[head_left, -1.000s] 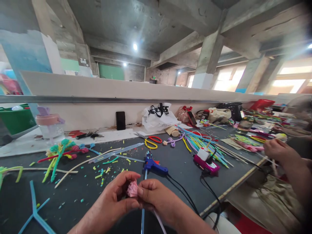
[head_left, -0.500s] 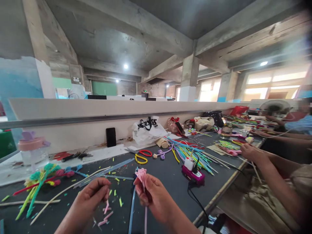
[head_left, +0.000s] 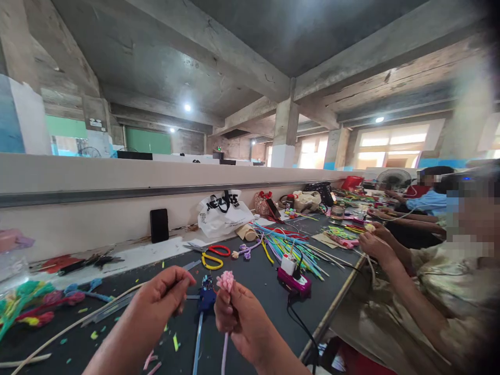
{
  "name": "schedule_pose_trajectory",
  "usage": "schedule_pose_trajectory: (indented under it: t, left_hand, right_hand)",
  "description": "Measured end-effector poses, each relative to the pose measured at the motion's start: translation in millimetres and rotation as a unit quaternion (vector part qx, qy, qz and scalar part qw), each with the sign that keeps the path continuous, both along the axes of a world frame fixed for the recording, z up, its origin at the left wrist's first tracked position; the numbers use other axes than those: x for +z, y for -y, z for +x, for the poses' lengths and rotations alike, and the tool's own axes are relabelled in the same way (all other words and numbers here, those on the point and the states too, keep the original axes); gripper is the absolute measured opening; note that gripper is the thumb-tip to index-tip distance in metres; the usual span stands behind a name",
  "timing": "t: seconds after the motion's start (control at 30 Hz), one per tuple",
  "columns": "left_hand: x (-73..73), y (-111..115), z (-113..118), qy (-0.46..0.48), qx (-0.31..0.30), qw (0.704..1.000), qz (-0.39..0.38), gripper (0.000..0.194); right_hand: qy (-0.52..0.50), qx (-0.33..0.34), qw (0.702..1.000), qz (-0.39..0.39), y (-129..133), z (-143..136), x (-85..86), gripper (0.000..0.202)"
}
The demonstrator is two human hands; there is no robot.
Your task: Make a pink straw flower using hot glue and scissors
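Observation:
My right hand (head_left: 244, 317) is closed around a pink pipe-cleaner flower (head_left: 225, 281), whose ruffled head rises above the fingers. Its pale stem (head_left: 224, 354) runs down below the hand. To its left, my left hand (head_left: 167, 291) is raised with thumb and forefinger pinched together; a pinkish tip shows there, too small to make out. Between the two hands a blue glue gun (head_left: 207, 301) lies on the dark table, with a translucent glue stick (head_left: 198, 344) running from it towards me. Pink offcuts (head_left: 150, 359) and a yellow-green snippet (head_left: 175, 342) lie below my left hand.
Yellow-and-red-handled scissors (head_left: 212, 260), a purple power strip (head_left: 294, 282) with a black cable, and a bundle of coloured pipe cleaners (head_left: 289, 242) lie ahead. Finished coloured pieces (head_left: 27, 302) are at left. A co-worker's hands (head_left: 375, 245) are at right.
The view has swung to the right, so the table things sit further left. The pink flower head now looks rounder and faces up more. My left hand has risen slightly and come nearer the flower.

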State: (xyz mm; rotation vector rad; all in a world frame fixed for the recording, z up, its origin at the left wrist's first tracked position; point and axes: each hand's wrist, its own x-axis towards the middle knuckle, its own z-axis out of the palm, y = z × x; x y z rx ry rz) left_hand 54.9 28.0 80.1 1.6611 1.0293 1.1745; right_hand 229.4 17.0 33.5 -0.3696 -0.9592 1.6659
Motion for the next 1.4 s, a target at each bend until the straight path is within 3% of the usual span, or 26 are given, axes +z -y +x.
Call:
schedule_pose_trajectory:
  t: [0.23, 0.33, 0.5, 0.63, 0.8, 0.9, 1.0, 1.17, 1.27, 1.4]
  left_hand:
    - [3.6, 9.2, -1.6, -0.123, -0.016, 0.992, 0.017, 0.032]
    - [-2.3, 9.3, -6.4, -0.144, -0.024, 0.989, 0.017, 0.034]
    - [-18.3, 15.3, -4.9, -0.100, -0.023, 0.993, -0.051, 0.040]
    - [-16.0, 19.7, 1.7, -0.046, -0.037, 0.996, -0.066, 0.034]
    - [-15.4, 17.4, 1.5, 0.016, -0.054, 0.996, -0.062, 0.007]
    - [-12.7, 19.4, -1.7, -0.007, -0.065, 0.996, -0.060, 0.020]
    - [-6.1, 23.6, -3.8, -0.019, -0.114, 0.990, -0.085, 0.031]
    - [-4.2, 26.1, -4.6, 0.010, -0.162, 0.978, -0.130, 0.023]
    - [-8.4, 24.9, -4.5, 0.000, -0.161, 0.977, -0.139, 0.019]
    - [-9.1, 25.7, -2.4, 0.015, -0.148, 0.985, -0.087, 0.013]
  right_hand:
    - [-0.043, 0.083, 0.995, -0.023, 1.9, -4.0, -3.6, 0.039]
    - [-0.069, 0.122, 0.990, -0.034, 2.2, -8.2, -11.5, 0.039]
    - [-0.105, 0.175, 0.978, -0.036, 4.9, -15.4, -17.1, 0.045]
    - [-0.144, 0.193, 0.970, -0.015, 9.3, -18.4, -16.0, 0.049]
    - [-0.143, 0.206, 0.968, -0.015, 17.4, -18.7, -16.1, 0.046]
    - [-0.105, 0.194, 0.975, -0.017, 18.9, -20.4, -16.5, 0.048]
    - [-0.051, 0.162, 0.985, -0.012, 16.1, -23.1, -21.4, 0.048]
    - [0.001, 0.073, 0.996, -0.049, 10.4, -23.4, -37.6, 0.039]
    - [0.016, 0.084, 0.994, -0.073, 11.2, -21.6, -39.0, 0.042]
    - [-0.018, 0.112, 0.992, -0.054, 16.0, -21.7, -29.6, 0.049]
